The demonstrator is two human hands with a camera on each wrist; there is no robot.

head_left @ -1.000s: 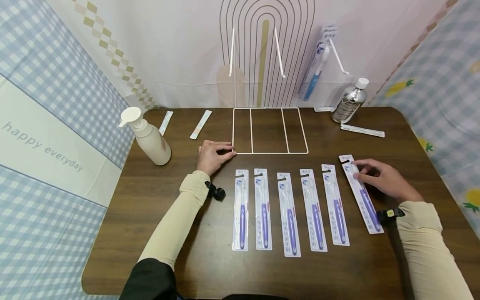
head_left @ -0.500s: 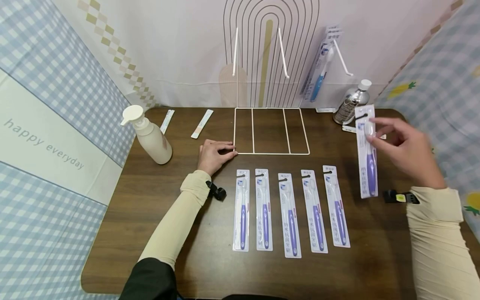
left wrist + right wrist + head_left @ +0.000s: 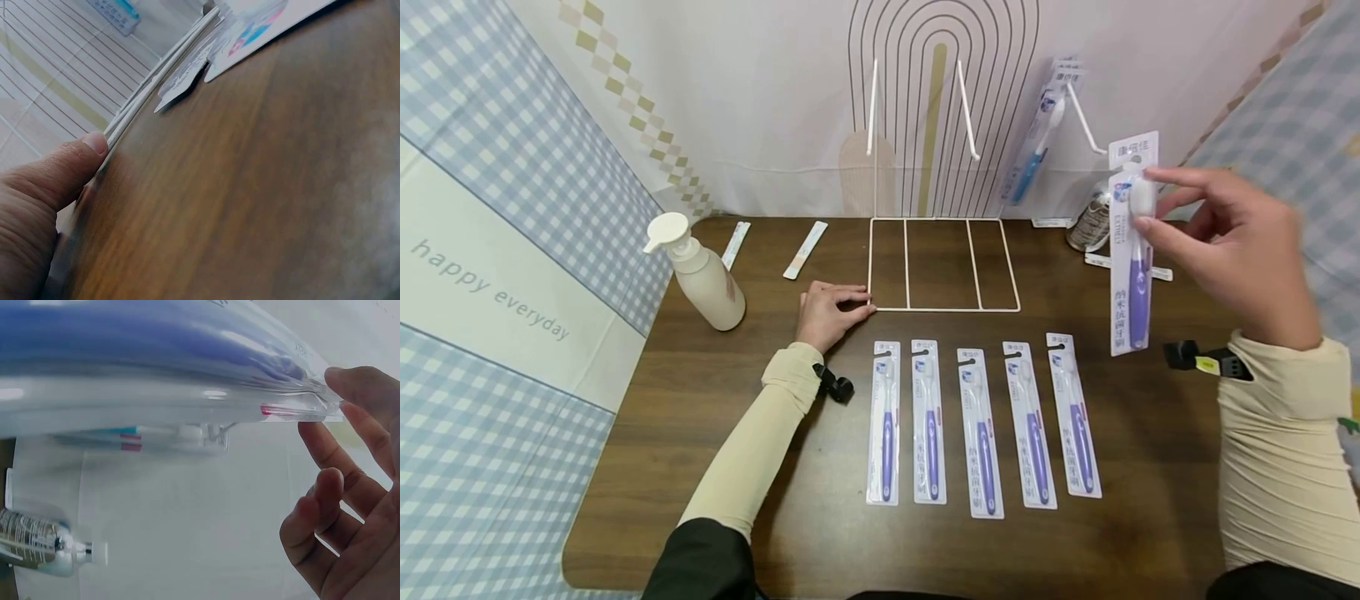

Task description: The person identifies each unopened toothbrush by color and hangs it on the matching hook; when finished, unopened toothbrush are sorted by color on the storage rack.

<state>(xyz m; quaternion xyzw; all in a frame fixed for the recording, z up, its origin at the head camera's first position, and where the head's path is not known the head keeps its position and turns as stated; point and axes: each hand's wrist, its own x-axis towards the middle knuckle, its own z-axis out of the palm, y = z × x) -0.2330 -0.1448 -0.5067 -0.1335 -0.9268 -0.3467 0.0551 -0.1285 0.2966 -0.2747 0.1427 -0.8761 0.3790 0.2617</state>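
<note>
My right hand [image 3: 1240, 242] pinches a purple packaged toothbrush [image 3: 1138, 283] by the edge near its brush head, thumb and index finger on the blister. The pack hangs upright above the table's right side, just in front of the rack's right hook [image 3: 1084, 121]. On that hook hang blue packaged toothbrushes [image 3: 1033, 158]. At the front left corner of the white wire display rack [image 3: 943, 310], my left hand [image 3: 827, 315] holds the base wire; its thumb [image 3: 75, 165] lies against it. Several purple packaged toothbrushes [image 3: 981, 433] lie in a row on the table before the rack.
A pump bottle [image 3: 707, 283] stands at the left on the wooden table [image 3: 700, 467]. A silver bottle [image 3: 1088, 223], partly hidden by the raised pack, stands at the back right. Narrow white strips [image 3: 805, 250] lie near the back. Two more white hooks [image 3: 967, 117] stick out from the rack.
My right hand has lifted the rightmost packaged toothbrush off the table and carried it up toward the right hook, turning it more upright. The left hand has stayed at the rack's corner.
</note>
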